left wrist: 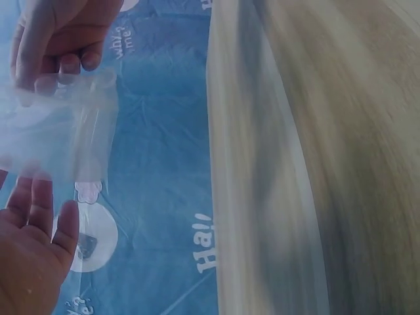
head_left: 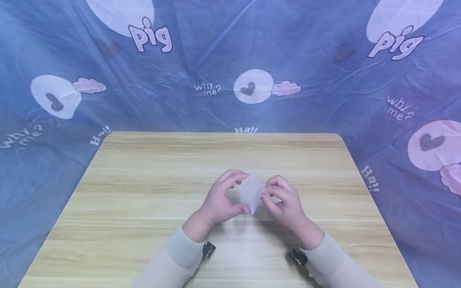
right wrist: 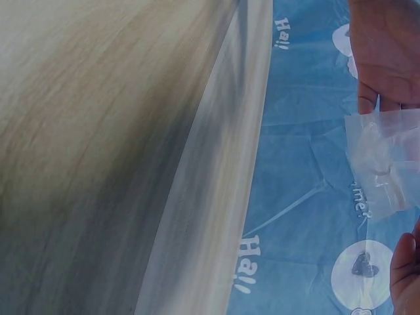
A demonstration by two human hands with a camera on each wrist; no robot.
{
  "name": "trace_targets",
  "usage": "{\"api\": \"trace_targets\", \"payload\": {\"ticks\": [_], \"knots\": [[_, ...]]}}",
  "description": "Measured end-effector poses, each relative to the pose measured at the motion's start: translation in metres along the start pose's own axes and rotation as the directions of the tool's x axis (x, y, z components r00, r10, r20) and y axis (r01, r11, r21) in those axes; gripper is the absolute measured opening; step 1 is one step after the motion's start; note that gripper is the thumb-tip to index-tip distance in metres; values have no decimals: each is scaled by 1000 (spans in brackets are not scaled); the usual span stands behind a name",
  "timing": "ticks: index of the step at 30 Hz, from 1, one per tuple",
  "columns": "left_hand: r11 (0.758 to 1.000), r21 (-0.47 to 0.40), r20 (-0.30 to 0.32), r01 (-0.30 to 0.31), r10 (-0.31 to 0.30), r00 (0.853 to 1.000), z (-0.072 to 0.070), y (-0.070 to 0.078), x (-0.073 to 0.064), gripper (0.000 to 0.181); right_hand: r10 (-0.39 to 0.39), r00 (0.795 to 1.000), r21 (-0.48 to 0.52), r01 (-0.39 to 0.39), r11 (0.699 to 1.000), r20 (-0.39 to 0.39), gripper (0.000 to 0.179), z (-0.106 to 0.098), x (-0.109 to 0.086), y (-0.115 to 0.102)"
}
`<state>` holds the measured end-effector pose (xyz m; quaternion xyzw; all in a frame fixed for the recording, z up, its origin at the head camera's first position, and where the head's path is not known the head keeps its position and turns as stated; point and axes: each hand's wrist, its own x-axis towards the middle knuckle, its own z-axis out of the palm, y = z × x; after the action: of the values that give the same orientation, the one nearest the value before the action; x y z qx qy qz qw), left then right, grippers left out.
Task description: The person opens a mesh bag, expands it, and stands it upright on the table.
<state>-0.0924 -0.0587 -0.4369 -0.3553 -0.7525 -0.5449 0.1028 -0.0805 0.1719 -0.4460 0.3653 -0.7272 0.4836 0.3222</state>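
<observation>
Plastic, thin and see-through, makes up a bag [head_left: 249,196] that both hands hold above the pale wood-grain surface [head_left: 173,160]. The left hand [head_left: 218,202] grasps it across two opposite edges, a forefinger at the far one and the thumb at the near one, with a gap between palm and bag. The right hand [head_left: 288,204] pinches the bag's right side between thumb and fingers. A straight line runs down the bag; whether it is a fold or an edge I cannot tell. Light sleeves [head_left: 165,256] cover the forearms, and a black device [head_left: 209,249] sits at the inner side of each cuff. Behind the surface and along both sides hangs creased blue cloth [head_left: 201,48], printed with white circles [head_left: 253,77], pink clouds [head_left: 286,88] and lettering such as "pig" and "Ha!!".
</observation>
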Motion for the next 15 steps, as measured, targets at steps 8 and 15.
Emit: {"api": "trace_targets", "payload": {"ticks": [8, 15], "knots": [[999, 38, -27, 1, 0, 1000, 4, 2, 0, 48, 13, 1000, 2, -13, 1000, -10, 28, 0, -2, 1], [998, 58, -100, 32, -27, 995, 7, 2, -1, 45, 24, 1000, -9, -24, 1000, -13, 32, 0, -4, 1]]}}
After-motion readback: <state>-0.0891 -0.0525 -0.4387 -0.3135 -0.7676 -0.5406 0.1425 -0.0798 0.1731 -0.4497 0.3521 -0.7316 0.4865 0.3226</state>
